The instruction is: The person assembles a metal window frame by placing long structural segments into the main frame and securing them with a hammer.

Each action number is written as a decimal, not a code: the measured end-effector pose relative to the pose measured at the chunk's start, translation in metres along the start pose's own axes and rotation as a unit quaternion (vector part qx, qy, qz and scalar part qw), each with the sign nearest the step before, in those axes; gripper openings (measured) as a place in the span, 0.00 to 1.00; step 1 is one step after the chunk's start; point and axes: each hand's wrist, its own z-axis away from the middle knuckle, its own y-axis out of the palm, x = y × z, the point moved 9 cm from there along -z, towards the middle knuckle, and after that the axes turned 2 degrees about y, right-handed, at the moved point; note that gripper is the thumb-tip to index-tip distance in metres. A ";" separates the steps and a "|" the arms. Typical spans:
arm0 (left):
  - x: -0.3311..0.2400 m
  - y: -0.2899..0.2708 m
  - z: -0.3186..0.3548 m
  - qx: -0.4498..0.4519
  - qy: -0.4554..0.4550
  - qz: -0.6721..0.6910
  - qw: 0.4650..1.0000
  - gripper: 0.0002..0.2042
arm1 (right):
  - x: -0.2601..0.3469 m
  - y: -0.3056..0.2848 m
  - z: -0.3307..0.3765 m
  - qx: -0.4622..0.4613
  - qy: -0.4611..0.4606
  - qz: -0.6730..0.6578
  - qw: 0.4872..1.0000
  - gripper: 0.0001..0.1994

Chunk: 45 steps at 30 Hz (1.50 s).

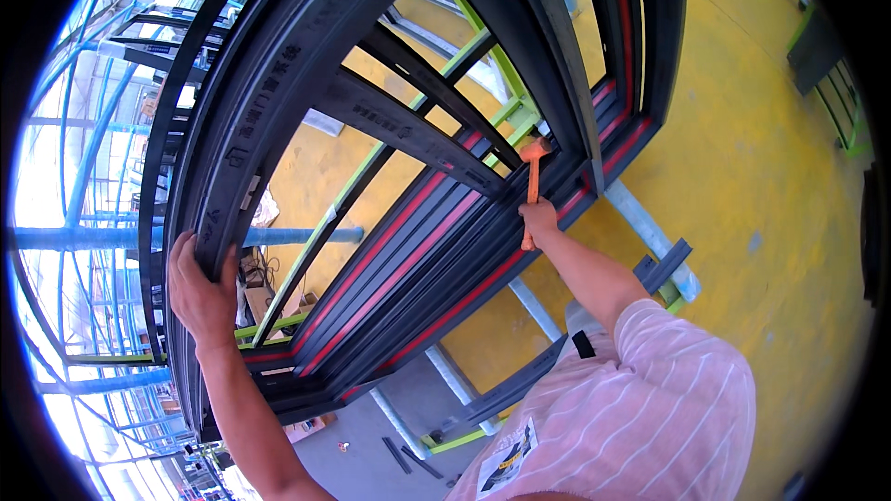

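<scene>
So, right hand (538, 219) is wrapped around the handle of an orange mallet (533, 184), head near the crossbar (399, 130)'s end; left hand (204, 301) is half-curled, clasping the dark window frame (264, 121)'s side.

Workshop: orange hammer (533, 176), large dark frame (390, 126), scuffed yellow floor (761, 176).

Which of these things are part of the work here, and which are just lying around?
Seem in use:
hammer, in the right hand
dark frame, held by the left hand

Seem just lying about:
dark strips on the grey floor
</scene>
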 end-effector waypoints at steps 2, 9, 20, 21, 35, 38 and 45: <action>-0.001 -0.002 -0.013 -0.063 0.024 -0.005 0.998 0.24 | -0.009 0.008 -0.028 -0.059 -0.071 0.035 0.995 0.12; -0.002 0.011 -0.003 -0.154 0.005 -0.055 0.986 0.25 | -0.004 0.007 -0.024 0.025 -0.042 0.130 0.990 0.18; 0.020 0.009 0.002 -0.058 0.005 -0.023 0.998 0.24 | -0.002 0.017 -0.014 0.006 0.033 0.099 0.994 0.13; 0.020 0.010 0.001 -0.057 0.001 -0.012 0.998 0.24 | -0.001 0.019 -0.022 0.008 0.023 0.105 0.994 0.12; -0.012 0.002 0.015 -0.209 -0.067 -0.001 0.976 0.24 | -0.021 -0.010 -0.064 0.188 0.048 0.162 0.968 0.13; 0.017 0.012 0.051 -0.245 -0.088 0.050 0.964 0.24 | -0.024 -0.026 -0.090 0.164 0.023 0.226 0.960 0.13; 0.094 0.062 0.219 -0.296 -0.278 0.084 0.910 0.35 | 0.019 -0.082 -0.070 0.092 -0.048 0.280 0.954 0.09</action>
